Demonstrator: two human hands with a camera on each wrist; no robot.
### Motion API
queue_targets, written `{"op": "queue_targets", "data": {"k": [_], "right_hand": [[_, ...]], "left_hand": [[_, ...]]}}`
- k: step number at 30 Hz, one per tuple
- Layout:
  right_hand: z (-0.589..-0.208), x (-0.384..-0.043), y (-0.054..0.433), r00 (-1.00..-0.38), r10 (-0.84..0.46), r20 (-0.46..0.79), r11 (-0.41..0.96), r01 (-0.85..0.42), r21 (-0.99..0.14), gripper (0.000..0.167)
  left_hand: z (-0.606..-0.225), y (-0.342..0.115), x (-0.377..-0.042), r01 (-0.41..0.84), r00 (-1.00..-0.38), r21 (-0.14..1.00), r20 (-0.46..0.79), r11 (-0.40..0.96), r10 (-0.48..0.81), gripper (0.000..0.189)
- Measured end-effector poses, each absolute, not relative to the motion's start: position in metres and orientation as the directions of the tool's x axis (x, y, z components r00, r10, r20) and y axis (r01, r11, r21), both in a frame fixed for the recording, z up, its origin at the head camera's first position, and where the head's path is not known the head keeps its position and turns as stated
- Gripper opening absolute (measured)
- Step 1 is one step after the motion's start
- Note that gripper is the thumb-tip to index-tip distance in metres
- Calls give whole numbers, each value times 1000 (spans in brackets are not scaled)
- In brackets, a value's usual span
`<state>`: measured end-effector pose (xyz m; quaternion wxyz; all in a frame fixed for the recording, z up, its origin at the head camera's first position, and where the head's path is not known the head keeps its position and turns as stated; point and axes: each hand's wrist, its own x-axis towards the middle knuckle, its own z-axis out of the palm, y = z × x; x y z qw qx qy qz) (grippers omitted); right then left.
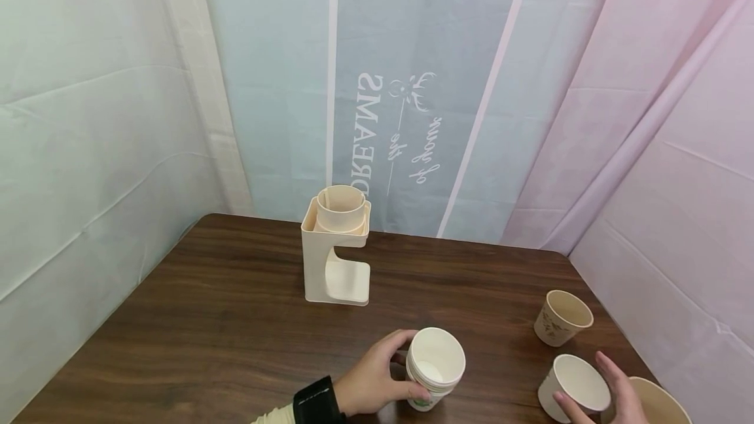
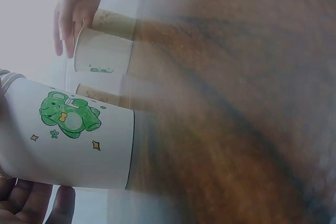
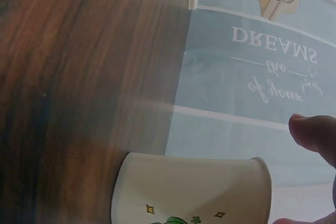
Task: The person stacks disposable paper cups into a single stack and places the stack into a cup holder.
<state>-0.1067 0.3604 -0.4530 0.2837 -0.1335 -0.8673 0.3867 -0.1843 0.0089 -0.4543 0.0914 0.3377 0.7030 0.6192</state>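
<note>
In the head view my left hand (image 1: 377,375) grips a stack of nested white paper cups (image 1: 434,365) near the table's front middle. A green cartoon bear is printed on the outer cup (image 2: 71,124) in the left wrist view, where the gripping fingers (image 2: 31,203) show below it. My right hand (image 1: 624,398), fingers spread apart, is at the rim of a single white paper cup (image 1: 574,388) standing at the front right. Its side (image 3: 194,190) shows at the bottom of the right wrist view, with a gap to the upper fingertip (image 3: 304,129).
Behind the single white cup stands a tan printed paper cup (image 1: 559,326). Another tan cup (image 1: 662,404) sits at the lower right, partly behind my right hand. A cream cup holder (image 1: 318,267) with a tan cup (image 1: 341,218) in its top stands at the table's back.
</note>
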Motion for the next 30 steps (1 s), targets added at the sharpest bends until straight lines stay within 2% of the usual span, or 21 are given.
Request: {"op": "queue_targets", "data": {"k": [9, 13, 20, 30], "right_hand": [[-460, -115, 371, -868, 462, 181, 584, 144, -799, 108], [-461, -120, 374, -876, 467, 117, 561, 191, -806, 111], [-456, -128, 387, -911, 396, -113, 564, 338, -753, 123], [-464, -130, 389, -918, 393, -56, 598, 302, -742, 115]], "left_hand": [[-453, 9, -183, 369, -754, 929, 297, 4, 586, 67], [-453, 8, -183, 377, -751, 926, 305, 1, 586, 66], [-454, 9, -184, 382, -752, 924, 313, -3, 580, 67], [-456, 9, -184, 369, -752, 930, 300, -2, 587, 67]]}}
